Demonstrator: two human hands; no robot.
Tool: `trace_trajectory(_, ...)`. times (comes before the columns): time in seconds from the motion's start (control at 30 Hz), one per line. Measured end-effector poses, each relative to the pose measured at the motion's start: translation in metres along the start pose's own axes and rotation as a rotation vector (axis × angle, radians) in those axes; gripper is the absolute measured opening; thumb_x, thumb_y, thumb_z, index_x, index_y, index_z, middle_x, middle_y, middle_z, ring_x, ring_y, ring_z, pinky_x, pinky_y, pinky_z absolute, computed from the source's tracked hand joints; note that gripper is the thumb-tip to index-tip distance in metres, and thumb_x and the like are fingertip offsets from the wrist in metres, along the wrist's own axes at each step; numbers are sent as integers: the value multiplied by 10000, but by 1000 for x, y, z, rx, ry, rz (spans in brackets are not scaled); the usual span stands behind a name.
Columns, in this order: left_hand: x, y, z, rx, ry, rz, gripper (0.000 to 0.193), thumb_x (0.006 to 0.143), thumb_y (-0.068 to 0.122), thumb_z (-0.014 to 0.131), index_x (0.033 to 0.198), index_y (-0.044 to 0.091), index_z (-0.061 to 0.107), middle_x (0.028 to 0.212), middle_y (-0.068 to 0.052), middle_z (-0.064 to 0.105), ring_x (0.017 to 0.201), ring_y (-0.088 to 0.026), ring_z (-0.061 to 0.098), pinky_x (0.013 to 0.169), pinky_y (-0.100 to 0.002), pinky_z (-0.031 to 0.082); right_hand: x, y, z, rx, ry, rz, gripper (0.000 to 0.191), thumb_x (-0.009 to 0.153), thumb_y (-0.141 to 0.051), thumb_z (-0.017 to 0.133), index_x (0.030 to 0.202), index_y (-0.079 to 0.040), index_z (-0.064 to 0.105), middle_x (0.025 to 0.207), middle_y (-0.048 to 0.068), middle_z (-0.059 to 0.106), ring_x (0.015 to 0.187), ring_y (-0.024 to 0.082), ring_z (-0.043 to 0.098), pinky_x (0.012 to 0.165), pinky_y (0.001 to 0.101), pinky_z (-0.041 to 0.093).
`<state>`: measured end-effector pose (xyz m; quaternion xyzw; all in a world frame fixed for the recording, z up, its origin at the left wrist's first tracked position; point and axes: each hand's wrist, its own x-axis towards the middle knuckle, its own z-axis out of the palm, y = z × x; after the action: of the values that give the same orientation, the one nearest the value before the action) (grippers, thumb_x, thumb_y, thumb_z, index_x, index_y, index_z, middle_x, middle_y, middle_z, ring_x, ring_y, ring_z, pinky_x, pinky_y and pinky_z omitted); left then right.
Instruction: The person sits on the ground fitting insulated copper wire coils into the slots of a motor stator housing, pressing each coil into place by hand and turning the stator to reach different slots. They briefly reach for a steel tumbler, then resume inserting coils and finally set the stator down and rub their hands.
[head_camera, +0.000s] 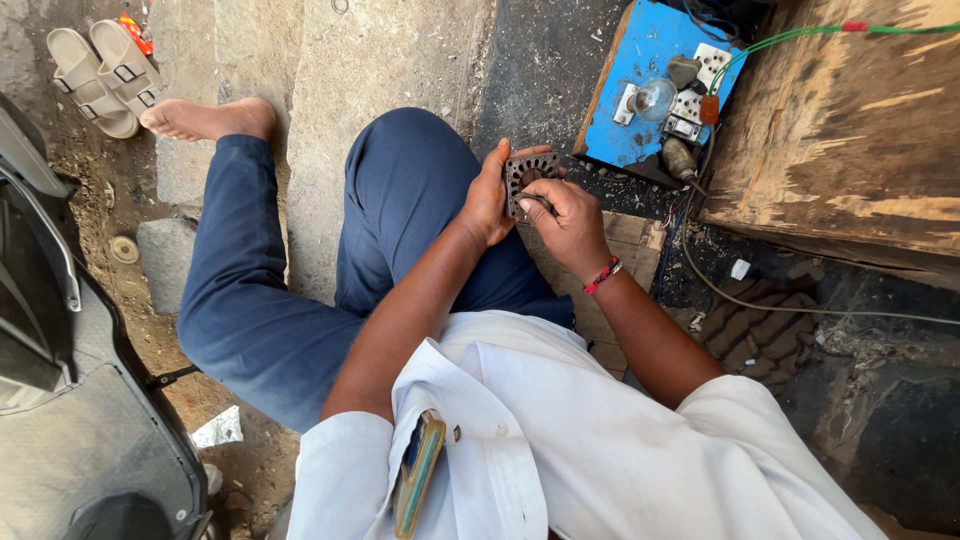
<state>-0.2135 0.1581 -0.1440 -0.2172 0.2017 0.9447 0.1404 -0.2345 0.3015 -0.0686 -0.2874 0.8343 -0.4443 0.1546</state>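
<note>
The person sits on the ground with legs folded, both hands raised in front of the chest over the lap. The left hand (487, 200) wraps around a small square metal plate (528, 172) pierced with a ring of slots and a round hole in the middle; its grip is closed on the plate's left edge, thumb up along the side, so the plate's face is turned toward the head camera. The right hand (568, 222) sits just to the right of and below the plate, its grip pinched narrow on a thin metal tool (537, 202), whose long axis runs roughly level, from the right fingers leftward across the plate's lower part. The tool's tip touches or nearly touches the plate; which cannot be told. The right hand is the nearer one to the plate's open face, the left only steadying it.

Beyond the hands lies a blue board (640, 70) carrying a bulb (655, 97) and sockets, beside a worn wooden box (850, 130). A pair of sandals (100, 75) lies near the bare foot (205, 118).
</note>
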Motion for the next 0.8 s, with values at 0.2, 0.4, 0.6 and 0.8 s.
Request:
trace_trajectory(0.2,1,-1,1,-58,-32,30,730,1081,557,192,1411,4,534,1173,-243,692,1080,-361,695,987,-484,574,0,-7,0,-68,11,-38,119,932,-110,762,1026,-55,716,887,114,701,795,262,696,681,378,525)
trace_trajectory(0.4,1,-1,0,-91,-10,18,742,1068,563,188,1413,-1,524,1176,-251,692,1077,-373,692,975,-489,575,1,-10,-3,-25,-4,-15,108,935,-102,741,1030,-61,709,900,111,709,811,276,702,711,388,530)
trace_trajectory(0.6,3,-2,0,-126,-16,53,739,1067,576,215,1442,3,491,1193,-264,675,1067,-390,684,972,-524,576,-4,-9,2,-150,0,-148,86,924,-121,756,986,-83,710,845,82,710,795,280,680,743,409,468)
trace_trajectory(0.8,4,-2,-1,-150,12,59,729,1066,572,221,1447,12,492,1186,-271,674,1056,-386,685,960,-522,577,-6,-11,7,-163,57,-149,72,937,-122,742,988,-85,707,847,83,706,787,286,664,742,406,457)
